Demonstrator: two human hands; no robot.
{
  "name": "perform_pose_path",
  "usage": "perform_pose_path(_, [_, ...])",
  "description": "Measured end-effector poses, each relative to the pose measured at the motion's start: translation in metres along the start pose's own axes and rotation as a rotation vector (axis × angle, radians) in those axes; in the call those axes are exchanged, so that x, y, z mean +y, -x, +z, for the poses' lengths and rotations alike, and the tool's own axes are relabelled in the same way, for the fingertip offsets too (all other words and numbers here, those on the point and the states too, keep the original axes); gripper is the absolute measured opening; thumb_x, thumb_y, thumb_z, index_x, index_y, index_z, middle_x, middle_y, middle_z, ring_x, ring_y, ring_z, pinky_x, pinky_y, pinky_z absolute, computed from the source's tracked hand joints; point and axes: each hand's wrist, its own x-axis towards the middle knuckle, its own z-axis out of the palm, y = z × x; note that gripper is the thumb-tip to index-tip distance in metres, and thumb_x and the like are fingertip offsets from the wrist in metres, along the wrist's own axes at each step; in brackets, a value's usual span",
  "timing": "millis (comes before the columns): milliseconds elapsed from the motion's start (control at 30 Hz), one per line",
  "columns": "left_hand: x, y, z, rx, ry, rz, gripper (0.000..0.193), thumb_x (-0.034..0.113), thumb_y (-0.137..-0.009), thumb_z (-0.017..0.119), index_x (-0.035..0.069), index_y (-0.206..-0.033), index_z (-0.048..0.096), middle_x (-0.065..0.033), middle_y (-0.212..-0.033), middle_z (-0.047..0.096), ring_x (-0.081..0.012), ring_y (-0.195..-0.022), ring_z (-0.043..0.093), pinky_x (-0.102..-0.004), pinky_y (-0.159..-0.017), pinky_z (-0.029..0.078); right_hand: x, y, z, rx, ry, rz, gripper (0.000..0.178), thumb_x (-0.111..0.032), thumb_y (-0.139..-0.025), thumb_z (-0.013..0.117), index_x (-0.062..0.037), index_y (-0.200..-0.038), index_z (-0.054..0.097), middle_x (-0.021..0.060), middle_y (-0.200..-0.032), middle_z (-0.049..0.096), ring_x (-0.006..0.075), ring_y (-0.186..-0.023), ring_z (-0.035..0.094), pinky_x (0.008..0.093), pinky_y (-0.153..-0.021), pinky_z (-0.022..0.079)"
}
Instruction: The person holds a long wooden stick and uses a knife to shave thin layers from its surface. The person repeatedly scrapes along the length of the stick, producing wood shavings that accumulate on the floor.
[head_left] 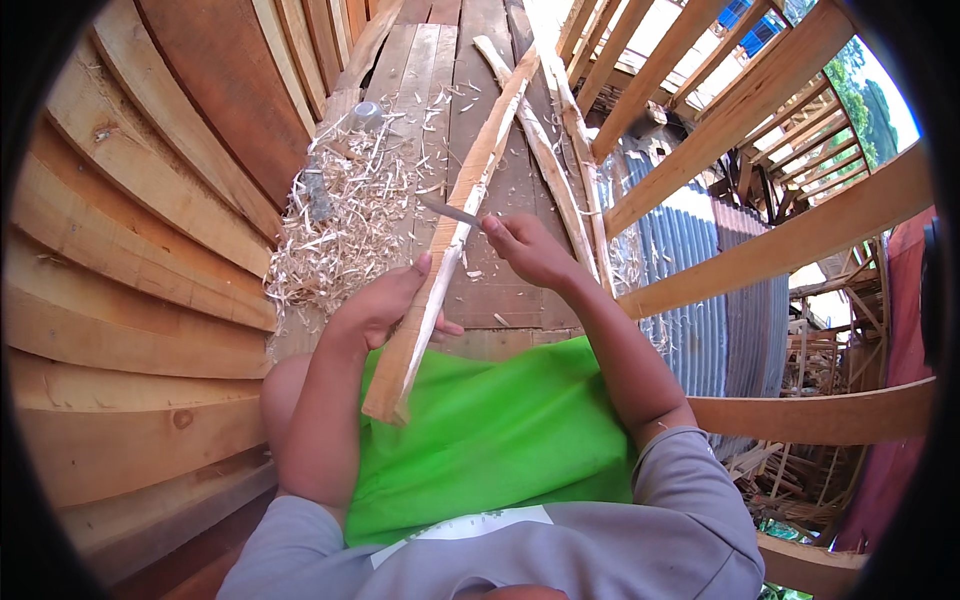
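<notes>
A long squared length of wood (463, 203) slants up and away from my lap, its near end over the green cloth (500, 420) there. My left hand (388, 303) is closed round the lower part of this wood, thumb along its left side and fingertips showing on the right. In my right hand (527, 247) is a knife (450, 209), gripped by its handle. The blade points left and lies across the wood, beyond my left hand. The knife's handle is mostly hidden by my fingers.
Pale wood shavings (345, 215) heap on the plank floor (410, 60) at the left, with a clear cup-like container (367, 115) among them. Two more rough wood strips (548, 165) lie to the right. A plank wall (140, 290) stands left, a slatted railing (765, 245) right, corrugated metal sheets (685, 270) beyond it.
</notes>
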Motion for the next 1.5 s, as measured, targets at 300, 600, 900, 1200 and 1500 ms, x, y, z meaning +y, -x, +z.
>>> perform_pose_path(300, [-0.017, -0.019, 0.002, -0.084, 0.157, -0.16, 0.047, 0.048, -0.102, 0.026, 0.008, -0.103, 0.051, -0.0051, -0.067, 0.054, -0.0155, -0.051, 0.052, -0.0297, -0.045, 0.046, 0.02, 0.002, -0.02, -0.041, 0.168, -0.23, 0.026, -0.025, -0.094, 0.061, -0.0008, -0.086, 0.055, 0.004, -0.065, 0.048, 0.0122, -0.063, 0.04, 0.032, -0.057, 0.036])
perform_pose_path(600, [-0.009, 0.0, 0.035, 0.261, -0.196, -0.04, 0.053, 0.05, -0.101, 0.027, 0.001, -0.099, 0.049, -0.0068, -0.062, 0.051, -0.016, -0.047, 0.052, -0.0306, -0.045, 0.048, 0.004, -0.006, 0.01, 0.27, 0.517, 0.068, 0.059, -0.041, -0.095, 0.044, 0.0027, -0.058, 0.057, 0.0253, -0.058, 0.055, 0.041, -0.057, 0.057, 0.0481, -0.056, 0.044])
perform_pose_path(900, [-0.01, -0.002, 0.03, 0.31, -0.27, -0.042, 0.056, 0.049, -0.101, 0.026, -0.001, -0.096, 0.049, -0.0085, -0.062, 0.051, -0.0173, -0.046, 0.051, -0.0321, -0.046, 0.047, 0.03, -0.025, 0.022, 0.52, 0.631, -0.051, 0.047, -0.028, -0.09, 0.041, 0.0008, -0.058, 0.061, 0.0234, -0.061, 0.059, 0.0428, -0.058, 0.059, 0.0516, -0.059, 0.048])
perform_pose_path(1200, [-0.004, 0.004, 0.032, 0.321, -0.221, -0.087, 0.056, 0.05, -0.101, 0.026, 0.0, -0.097, 0.048, -0.0068, -0.061, 0.049, -0.0156, -0.046, 0.049, -0.0308, -0.044, 0.045, 0.014, -0.022, 0.021, 0.435, 0.579, -0.016, 0.05, -0.031, -0.091, 0.041, 0.0035, -0.06, 0.062, 0.0251, -0.063, 0.059, 0.0445, -0.06, 0.059, 0.0519, -0.062, 0.049])
perform_pose_path(1500, [-0.008, 0.002, 0.03, 0.308, -0.21, -0.071, 0.056, 0.05, -0.101, 0.026, -0.001, -0.098, 0.049, -0.0065, -0.063, 0.051, -0.0153, -0.047, 0.051, -0.03, -0.046, 0.046, 0.02, -0.03, 0.019, 0.496, 0.604, 0.009, 0.057, -0.035, -0.093, 0.04, 0.0042, -0.057, 0.059, 0.0257, -0.059, 0.057, 0.045, -0.058, 0.059, 0.0531, -0.059, 0.047])
